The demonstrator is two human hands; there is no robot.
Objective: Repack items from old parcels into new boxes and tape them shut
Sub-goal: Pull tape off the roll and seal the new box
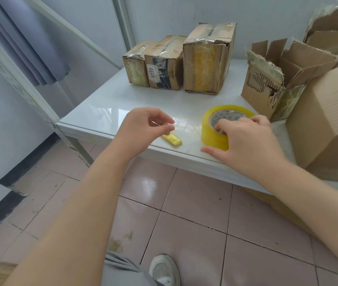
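Observation:
A yellow roll of clear packing tape (211, 133) lies flat on the white table (106, 112) near its front edge. My right hand (244, 141) grips the roll, fingers in its core and thumb at its near side. A strip of clear tape (186, 125) runs left from the roll to my left hand (145, 124), which pinches its free end between thumb and fingers. A small yellow wad of tape (173, 139) lies on the table just below my left hand. A plain new cardboard box (329, 124) stands at the right.
Three old taped parcels (184, 65) stand in a row at the back of the table. A torn, open old box (277, 79) sits right of them, with another torn box (329, 32) behind. Below is a tiled floor (184, 213) and my shoe (164, 269).

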